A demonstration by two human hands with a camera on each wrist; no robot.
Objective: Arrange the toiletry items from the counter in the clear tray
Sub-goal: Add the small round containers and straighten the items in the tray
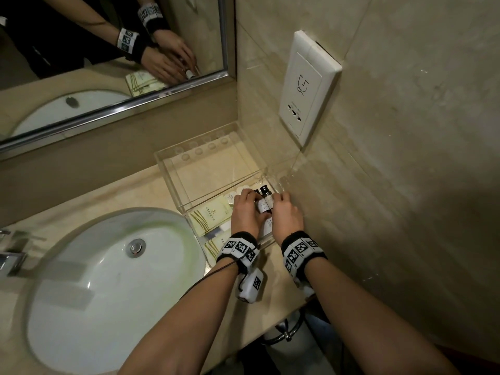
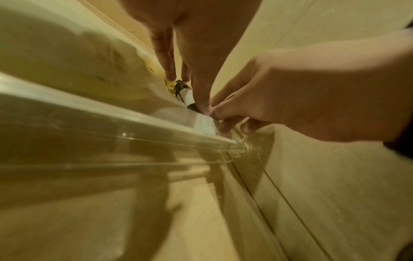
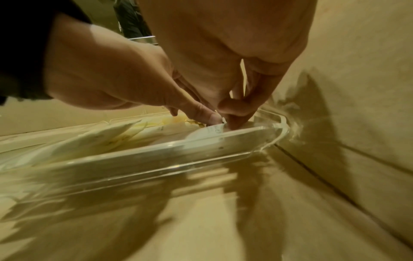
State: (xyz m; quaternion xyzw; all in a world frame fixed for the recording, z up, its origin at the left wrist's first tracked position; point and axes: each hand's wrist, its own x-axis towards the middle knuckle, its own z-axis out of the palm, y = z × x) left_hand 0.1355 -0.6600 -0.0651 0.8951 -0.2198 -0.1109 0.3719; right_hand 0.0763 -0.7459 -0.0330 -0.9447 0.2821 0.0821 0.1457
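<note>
The clear tray (image 1: 173, 185) sits on the counter in the corner by the wall. Both hands are inside its near right end. Two small dark-capped bottles (image 1: 263, 198) with white labels stand there side by side. My left hand (image 1: 250, 197) curls its fingers round the left bottle (image 2: 185, 93). My right hand (image 1: 280, 197) pinches the white-labelled bottle (image 3: 212, 129) from the right, its fingers bent. Cream packets (image 1: 208, 215) with green stripes lie in the tray's near left part. The bottles' bases are hidden by the hands.
A white sink (image 1: 108, 266) is set in the counter left of the tray, with a chrome tap (image 1: 10, 255) at the far left. The tiled wall with a white socket panel (image 1: 305, 85) stands close on the right. A mirror (image 1: 108, 50) is behind.
</note>
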